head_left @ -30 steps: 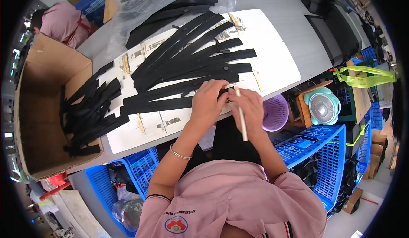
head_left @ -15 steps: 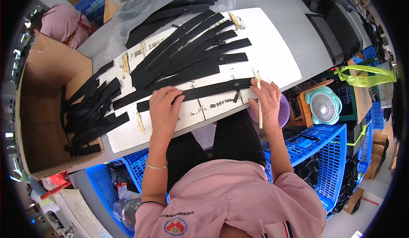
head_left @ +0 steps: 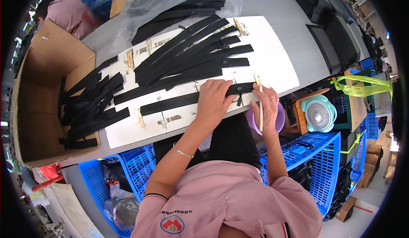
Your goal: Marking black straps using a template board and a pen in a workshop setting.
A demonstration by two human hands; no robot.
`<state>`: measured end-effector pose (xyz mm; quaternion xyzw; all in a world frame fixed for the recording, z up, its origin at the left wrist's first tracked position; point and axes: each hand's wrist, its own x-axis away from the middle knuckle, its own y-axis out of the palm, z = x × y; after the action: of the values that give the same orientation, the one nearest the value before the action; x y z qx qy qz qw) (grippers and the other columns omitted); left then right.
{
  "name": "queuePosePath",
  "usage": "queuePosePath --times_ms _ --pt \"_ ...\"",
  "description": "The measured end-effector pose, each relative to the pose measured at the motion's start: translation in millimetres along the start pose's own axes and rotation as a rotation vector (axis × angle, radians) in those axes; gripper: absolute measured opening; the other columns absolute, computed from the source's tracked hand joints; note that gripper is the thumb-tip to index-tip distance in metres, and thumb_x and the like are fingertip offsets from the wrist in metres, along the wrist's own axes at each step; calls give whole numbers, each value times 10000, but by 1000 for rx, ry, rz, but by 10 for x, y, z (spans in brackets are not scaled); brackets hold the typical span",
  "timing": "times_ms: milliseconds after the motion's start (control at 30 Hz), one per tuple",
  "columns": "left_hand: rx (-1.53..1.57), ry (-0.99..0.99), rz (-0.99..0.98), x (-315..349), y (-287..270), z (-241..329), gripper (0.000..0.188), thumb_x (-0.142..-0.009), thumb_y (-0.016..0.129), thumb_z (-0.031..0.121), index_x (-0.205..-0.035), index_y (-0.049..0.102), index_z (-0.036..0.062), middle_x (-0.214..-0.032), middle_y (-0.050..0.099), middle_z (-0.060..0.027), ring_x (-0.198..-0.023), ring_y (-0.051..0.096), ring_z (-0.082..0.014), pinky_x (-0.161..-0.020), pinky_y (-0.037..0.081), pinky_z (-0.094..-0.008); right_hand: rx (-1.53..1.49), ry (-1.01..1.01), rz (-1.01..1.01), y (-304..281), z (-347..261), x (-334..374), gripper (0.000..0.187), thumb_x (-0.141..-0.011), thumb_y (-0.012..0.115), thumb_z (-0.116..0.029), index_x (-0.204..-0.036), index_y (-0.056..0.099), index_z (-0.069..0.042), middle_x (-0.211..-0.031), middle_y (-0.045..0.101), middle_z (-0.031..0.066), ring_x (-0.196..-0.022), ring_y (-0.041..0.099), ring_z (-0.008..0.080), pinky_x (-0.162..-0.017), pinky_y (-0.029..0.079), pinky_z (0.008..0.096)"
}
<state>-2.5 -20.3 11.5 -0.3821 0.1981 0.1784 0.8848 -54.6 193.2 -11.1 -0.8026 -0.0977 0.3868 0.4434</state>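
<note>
A black zipper strip (head_left: 170, 103) lies along the near side of a white board (head_left: 272, 46), its small puller hanging near the right end. My left hand (head_left: 214, 99) presses on the strip with fingers and thumb drawn together, left of the puller. At the strip's right end, my right hand (head_left: 267, 106) has its fingers closed round a thin white pen-like stick (head_left: 260, 116), held roughly upright in the view. Farther back on the board, several more black zipper strips (head_left: 183, 50) lie fanned out.
A cardboard box (head_left: 32, 106) at the left holds a heap of black strips. Behind the board, a clear plastic bag (head_left: 128, 23) covers more strips. Blue crates (head_left: 326, 165), a purple basket (head_left: 280, 118) and a turquoise fan (head_left: 318, 113) are by the table's near side and right.
My left hand has slid right along the zipper strip, from near its left end to beside the puller. My right hand stays at the right end with the stick.
</note>
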Motion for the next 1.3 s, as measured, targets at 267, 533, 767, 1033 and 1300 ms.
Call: queuePosePath --times_ms 267,533,767,1033,1300 --pt "269 -383 -193 -74 -272 405 352 -794 836 79 -1132 744 45 -898 679 -25 -780 602 -139 -715 507 -277 -554 542 227 -197 -238 -18 350 -966 724 -175 -1263 615 -23 -1324 694 140 -1163 663 205 -1056 477 358" --pt "890 -584 -187 205 -456 652 286 -894 813 132 -1141 732 12 -929 705 -14 -792 598 -71 -734 499 -230 -1413 634 29 -344 -758 -345 208 -1033 642 -140 -1151 725 10 -1093 769 115 -989 671 112 -929 529 288" --pt "1007 -699 -100 325 -553 712 124 -970 742 106 -1011 742 -12 -825 663 36 -732 546 -22 -669 438 -188 -1351 689 19 -326 -1037 -357 180 -1013 676 -128 -896 701 6 -812 654 -7 -728 546 43 -628 464 233" --pt "971 -738 -69 493 -561 682 134 -959 756 104 -881 709 6 -749 626 74 -665 487 9 -581 366 -176 -993 583 124 -182 -1091 -259 234 -980 690 -128 -825 622 33 -725 561 67 -708 510 142 -635 437 306" --pt "979 -766 -26 512 -548 689 130 -967 745 99 -883 705 8 -755 623 71 -673 488 8 -589 372 -177 -950 582 196 -29 -1121 -247 220 -988 682 -165 -874 660 21 -752 605 103 -761 532 179 -689 459 338"
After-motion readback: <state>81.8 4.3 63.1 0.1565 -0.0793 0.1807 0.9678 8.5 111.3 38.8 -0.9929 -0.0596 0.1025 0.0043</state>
